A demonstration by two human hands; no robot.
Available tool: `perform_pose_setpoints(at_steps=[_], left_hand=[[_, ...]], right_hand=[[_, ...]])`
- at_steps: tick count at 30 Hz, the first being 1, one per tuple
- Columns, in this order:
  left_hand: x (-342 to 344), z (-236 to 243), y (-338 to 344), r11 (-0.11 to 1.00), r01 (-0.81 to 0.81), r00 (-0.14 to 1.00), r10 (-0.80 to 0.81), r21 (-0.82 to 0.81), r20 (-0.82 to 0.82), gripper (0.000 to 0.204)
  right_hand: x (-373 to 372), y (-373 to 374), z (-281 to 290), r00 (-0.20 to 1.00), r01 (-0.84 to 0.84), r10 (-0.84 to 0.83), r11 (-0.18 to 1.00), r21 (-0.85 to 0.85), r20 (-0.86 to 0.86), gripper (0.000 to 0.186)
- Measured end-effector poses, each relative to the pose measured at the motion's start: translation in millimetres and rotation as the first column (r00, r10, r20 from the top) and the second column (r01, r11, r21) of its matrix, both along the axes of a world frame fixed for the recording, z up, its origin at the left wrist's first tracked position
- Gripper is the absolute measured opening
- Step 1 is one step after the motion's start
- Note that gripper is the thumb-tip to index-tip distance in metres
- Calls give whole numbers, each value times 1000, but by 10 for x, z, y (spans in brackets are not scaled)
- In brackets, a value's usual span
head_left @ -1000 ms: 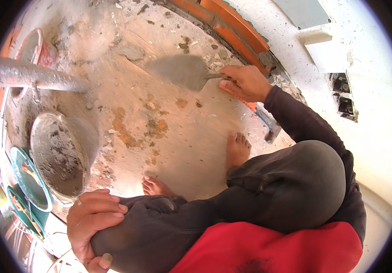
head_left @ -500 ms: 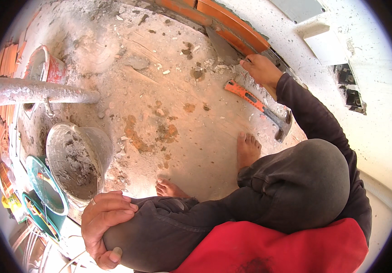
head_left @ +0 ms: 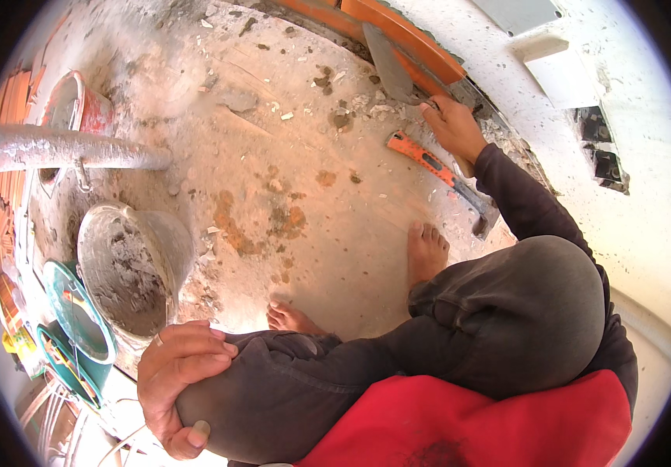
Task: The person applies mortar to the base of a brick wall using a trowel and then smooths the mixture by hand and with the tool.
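My right hand (head_left: 454, 128) is closed round the handle of a pointing trowel, at the foot of the wall on the right. The trowel's grey blade (head_left: 388, 68) points away from me and lies close along a row of orange bricks (head_left: 407, 39). A claw hammer (head_left: 443, 177) with an orange and black handle rests on the floor just below that hand. My left hand (head_left: 184, 381) lies over my left knee (head_left: 250, 397), thumb apart from the fingers, with no tool in it.
At left stand a mortar-caked bucket (head_left: 127, 272), a red-stained bucket (head_left: 90, 109) and green tubs (head_left: 79, 315). A crusted pole (head_left: 79, 149) crosses there. Rubble and wet spots mark the concrete floor (head_left: 335, 257). The white wall (head_left: 631, 233) at right has opened electrical boxes (head_left: 600, 148).
My right hand has shifted slightly, and the trowel blade has swung up and turned, showing more of its face beside the bricks. My left hand stays on the knee.
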State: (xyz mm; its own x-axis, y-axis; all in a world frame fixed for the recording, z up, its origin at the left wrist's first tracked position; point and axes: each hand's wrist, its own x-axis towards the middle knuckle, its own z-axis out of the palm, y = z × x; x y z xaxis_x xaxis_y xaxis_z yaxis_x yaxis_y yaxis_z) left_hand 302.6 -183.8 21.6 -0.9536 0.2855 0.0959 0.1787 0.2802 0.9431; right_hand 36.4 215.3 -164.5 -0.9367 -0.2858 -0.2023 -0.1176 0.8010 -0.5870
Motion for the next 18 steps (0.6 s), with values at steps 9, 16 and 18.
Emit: perform_pose_setpoints(at_steps=[9,16,18], left_hand=[[13,9,8,999,-27,999,28,39,-24,64],[95,-13,-20,998,-62,997,61,-15,-53,62],[119,-10,-47,998,-65,997,64,-23,-46,62]], right_hand=[[376,633,-211,993,-15,23,997,70,-116,32],[700,744,-107,999,5,4,988,155,-53,28],[594,616,-123,992,-66,86,979,193,-96,28]])
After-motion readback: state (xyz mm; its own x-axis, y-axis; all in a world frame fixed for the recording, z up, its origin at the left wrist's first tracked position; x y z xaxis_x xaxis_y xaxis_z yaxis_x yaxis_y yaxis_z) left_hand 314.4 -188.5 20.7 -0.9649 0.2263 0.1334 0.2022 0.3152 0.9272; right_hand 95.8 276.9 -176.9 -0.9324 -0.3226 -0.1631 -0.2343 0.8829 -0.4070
